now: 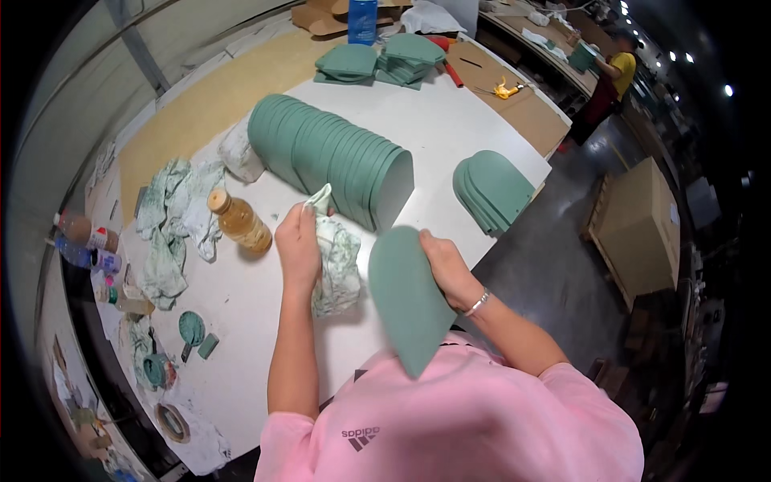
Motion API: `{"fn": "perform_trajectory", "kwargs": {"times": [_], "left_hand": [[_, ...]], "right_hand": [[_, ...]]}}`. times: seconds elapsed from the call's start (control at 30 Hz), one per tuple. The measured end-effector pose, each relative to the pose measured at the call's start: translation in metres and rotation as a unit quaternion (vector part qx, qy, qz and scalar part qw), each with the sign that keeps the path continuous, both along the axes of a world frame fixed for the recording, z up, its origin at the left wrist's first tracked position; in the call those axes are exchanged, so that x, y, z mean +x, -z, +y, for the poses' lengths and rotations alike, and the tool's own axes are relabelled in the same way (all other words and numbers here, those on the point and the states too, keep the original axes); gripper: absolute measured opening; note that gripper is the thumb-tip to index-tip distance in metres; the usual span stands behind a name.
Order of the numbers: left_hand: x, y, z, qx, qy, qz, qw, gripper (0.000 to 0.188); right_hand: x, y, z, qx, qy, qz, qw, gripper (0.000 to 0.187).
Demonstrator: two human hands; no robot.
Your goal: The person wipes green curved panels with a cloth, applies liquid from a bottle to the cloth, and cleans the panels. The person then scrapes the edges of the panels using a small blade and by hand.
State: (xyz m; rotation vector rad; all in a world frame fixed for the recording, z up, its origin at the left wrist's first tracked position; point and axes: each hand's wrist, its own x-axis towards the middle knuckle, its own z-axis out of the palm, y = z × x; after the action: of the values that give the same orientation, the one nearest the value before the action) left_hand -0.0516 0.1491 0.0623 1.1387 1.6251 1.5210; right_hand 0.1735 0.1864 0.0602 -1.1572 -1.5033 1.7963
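Observation:
My right hand (451, 271) grips the edge of a flat green panel (405, 293) with a rounded end, held tilted in front of my pink shirt. My left hand (299, 245) is closed on a white cloth (337, 269) with green stains, which hangs down beside the panel without touching it. Beyond my hands, a long row of similar green panels (321, 157) stands on edge, leaning together on the white table (450, 128). To the right, several more panels (491, 189) lie fanned in a low stack near the table's edge.
A bottle of amber liquid (241, 221) stands left of my left hand, with stained rags (173, 217) behind it. A tub of green paste (157, 369) sits at the near left. Two panel stacks (345, 63) lie at the back. A person (614, 76) works at the far right.

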Motion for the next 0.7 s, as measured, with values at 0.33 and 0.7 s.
{"fn": "perform_trajectory", "kwargs": {"times": [0.33,0.7], "left_hand": [[0.052,-0.001,0.012,0.076,0.162,-0.028,0.983,0.038],[0.041,0.001,0.007,0.006,0.026,0.296,0.955,0.037]], "right_hand": [[-0.012,0.044,-0.054,-0.301,-0.040,0.127,0.944,0.039],[-0.004,-0.020,-0.003,-0.102,-0.138,0.050,0.984,0.021]]}}
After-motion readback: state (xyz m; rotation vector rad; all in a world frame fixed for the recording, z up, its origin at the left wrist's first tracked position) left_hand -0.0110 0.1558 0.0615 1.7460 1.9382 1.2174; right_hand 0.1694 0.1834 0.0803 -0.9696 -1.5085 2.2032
